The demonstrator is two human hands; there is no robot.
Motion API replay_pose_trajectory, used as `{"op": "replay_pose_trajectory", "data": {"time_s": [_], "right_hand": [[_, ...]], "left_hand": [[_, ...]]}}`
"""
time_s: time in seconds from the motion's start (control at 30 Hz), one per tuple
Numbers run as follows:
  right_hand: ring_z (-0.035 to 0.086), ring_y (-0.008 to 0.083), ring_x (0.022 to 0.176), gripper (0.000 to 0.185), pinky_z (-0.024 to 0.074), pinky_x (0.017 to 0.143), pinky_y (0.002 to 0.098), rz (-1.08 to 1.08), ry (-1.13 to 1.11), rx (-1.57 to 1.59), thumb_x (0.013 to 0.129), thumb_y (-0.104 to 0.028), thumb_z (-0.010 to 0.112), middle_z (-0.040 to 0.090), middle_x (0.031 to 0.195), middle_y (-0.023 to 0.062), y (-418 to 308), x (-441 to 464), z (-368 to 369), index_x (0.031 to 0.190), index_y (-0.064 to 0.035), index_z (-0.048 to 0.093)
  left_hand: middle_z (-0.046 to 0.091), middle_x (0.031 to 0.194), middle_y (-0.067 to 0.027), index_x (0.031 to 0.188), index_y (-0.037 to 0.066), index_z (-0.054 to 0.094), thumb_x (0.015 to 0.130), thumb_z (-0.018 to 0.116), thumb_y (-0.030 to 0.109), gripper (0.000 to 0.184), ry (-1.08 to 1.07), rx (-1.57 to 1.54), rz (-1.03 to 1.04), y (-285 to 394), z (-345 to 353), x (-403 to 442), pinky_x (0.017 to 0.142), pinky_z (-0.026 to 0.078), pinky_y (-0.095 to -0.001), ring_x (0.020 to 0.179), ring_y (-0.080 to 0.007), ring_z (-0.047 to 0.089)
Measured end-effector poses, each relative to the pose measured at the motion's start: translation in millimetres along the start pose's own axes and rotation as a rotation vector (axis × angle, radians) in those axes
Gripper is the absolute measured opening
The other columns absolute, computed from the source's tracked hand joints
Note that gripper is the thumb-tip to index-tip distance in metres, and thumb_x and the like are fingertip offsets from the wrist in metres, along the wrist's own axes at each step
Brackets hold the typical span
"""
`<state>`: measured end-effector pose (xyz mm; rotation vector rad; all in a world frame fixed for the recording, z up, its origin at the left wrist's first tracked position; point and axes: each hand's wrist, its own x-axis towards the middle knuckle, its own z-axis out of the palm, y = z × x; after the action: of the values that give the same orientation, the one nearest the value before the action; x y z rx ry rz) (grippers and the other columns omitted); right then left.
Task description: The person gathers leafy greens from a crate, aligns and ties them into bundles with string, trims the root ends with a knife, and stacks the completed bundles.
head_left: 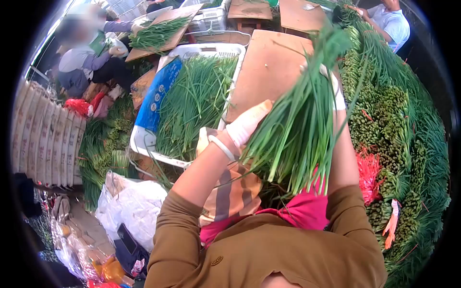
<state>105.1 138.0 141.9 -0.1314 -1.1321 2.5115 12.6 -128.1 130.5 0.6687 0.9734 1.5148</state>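
Note:
A large bunch of long green stalks [297,129] hangs in front of my chest, its cut ends toward me and its leaf tips up and away. My left hand [248,124], in a whitish glove, presses against the bunch's left side, its fingers partly behind the leaves. On the far right side my right hand [332,85], gloved too, holds the bunch, with most of its fingers hidden by the leaves. Behind the bunch lies a brown board [259,67]. To its left stands a white crate [138,140] filled with loose green stalks [197,103].
Bundled stalks [384,115] are piled along the right, with red ties [367,175] beside my right arm. White plastic bags [132,206] lie at lower left. One co-worker [91,57] sits at upper left, another [391,24] at upper right.

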Motion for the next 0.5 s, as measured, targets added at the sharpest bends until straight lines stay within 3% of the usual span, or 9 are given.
{"op": "replay_pose_trajectory", "data": {"time_s": [0.03,0.07,0.17,0.2,0.3,0.37,0.4,0.43,0.5], "right_hand": [[0.062,0.0207,0.095,0.038,0.0496,0.087,0.0336,0.009,0.024,-0.199,0.092,-0.030,0.055,0.064,0.110,0.0089,-5,21,-19,0.119,-0.0023,0.059],[0.061,0.0182,0.093,0.040,0.0487,0.086,0.0309,0.023,0.046,-0.397,0.092,-0.031,0.056,0.064,0.109,0.0074,-9,42,-39,0.119,-0.0017,0.059],[0.059,0.0148,0.091,0.043,0.0466,0.084,0.0288,-0.011,0.515,-1.146,0.090,-0.033,0.059,0.065,0.100,0.0061,17,57,-103,0.117,0.0007,0.061],[0.063,0.0201,0.094,0.040,0.0475,0.086,0.0317,-0.032,0.364,-1.297,0.088,-0.029,0.061,0.068,0.103,0.0090,21,59,-161,0.119,-0.0045,0.063],[0.064,0.0233,0.099,0.036,0.0473,0.088,0.0315,0.035,0.417,-1.719,0.087,-0.023,0.059,0.068,0.110,0.0128,-1,36,-211,0.118,-0.0038,0.064],[0.062,0.0308,0.104,0.033,0.0472,0.092,0.0358,0.142,0.293,-1.919,0.086,-0.021,0.054,0.065,0.113,0.0146,-35,23,-212,0.116,-0.0132,0.066],[0.063,0.0304,0.103,0.033,0.0477,0.092,0.0349,0.287,0.350,-1.972,0.087,-0.021,0.051,0.066,0.110,0.0140,-54,9,-166,0.115,-0.0115,0.067],[0.065,0.0323,0.094,0.031,0.0501,0.086,0.0375,0.132,0.193,-1.951,0.087,-0.022,0.053,0.068,0.103,0.0152,-68,-1,-174,0.111,-0.0107,0.068],[0.066,0.0330,0.084,0.028,0.0505,0.078,0.0399,0.419,0.419,-1.780,0.085,-0.023,0.056,0.069,0.091,0.0159,-87,-18,-150,0.105,-0.0088,0.069]], "left_hand": [[0.057,0.124,-0.0090,0.135,0.000,0.044,0.095,0.051,0.047,0.062,-0.008,0.140,0.086,-1,-12,16,0.097,0.043,-0.0314,0.112,-0.0158,0.053],[0.057,0.120,-0.0078,0.134,-0.001,0.044,0.094,0.055,0.039,0.057,0.125,0.177,0.026,21,4,15,0.094,0.044,-0.0310,0.107,-0.0142,0.054],[0.050,0.133,-0.0138,0.139,-0.002,0.036,0.089,0.062,0.036,0.068,0.276,0.414,0.060,-6,-42,64,0.104,0.036,-0.0339,0.121,-0.0198,0.047],[0.044,0.140,-0.0181,0.142,-0.003,0.032,0.086,0.065,0.035,0.075,0.335,0.495,-0.073,1,-40,62,0.109,0.030,-0.0344,0.131,-0.0239,0.039],[0.040,0.143,-0.0206,0.144,-0.005,0.028,0.084,0.067,0.034,0.080,0.333,0.631,-0.071,-32,-87,74,0.110,0.029,-0.0345,0.134,-0.0269,0.037],[0.038,0.143,-0.0231,0.145,-0.004,0.024,0.083,0.068,0.035,0.086,0.463,0.661,-0.095,-49,-114,77,0.109,0.031,-0.0351,0.132,-0.0289,0.039],[0.040,0.143,-0.0237,0.145,-0.004,0.025,0.081,0.069,0.035,0.087,0.518,0.620,-0.086,-44,-110,71,0.107,0.033,-0.0351,0.132,-0.0298,0.040],[0.041,0.142,-0.0243,0.145,-0.003,0.025,0.079,0.071,0.034,0.088,0.573,0.580,-0.071,-37,-106,67,0.106,0.034,-0.0352,0.132,-0.0306,0.041],[0.035,0.147,-0.0232,0.145,-0.003,0.024,0.081,0.068,0.042,0.090,0.628,0.547,-0.073,-37,-112,62,0.108,0.032,-0.0367,0.134,-0.0307,0.038]]}}
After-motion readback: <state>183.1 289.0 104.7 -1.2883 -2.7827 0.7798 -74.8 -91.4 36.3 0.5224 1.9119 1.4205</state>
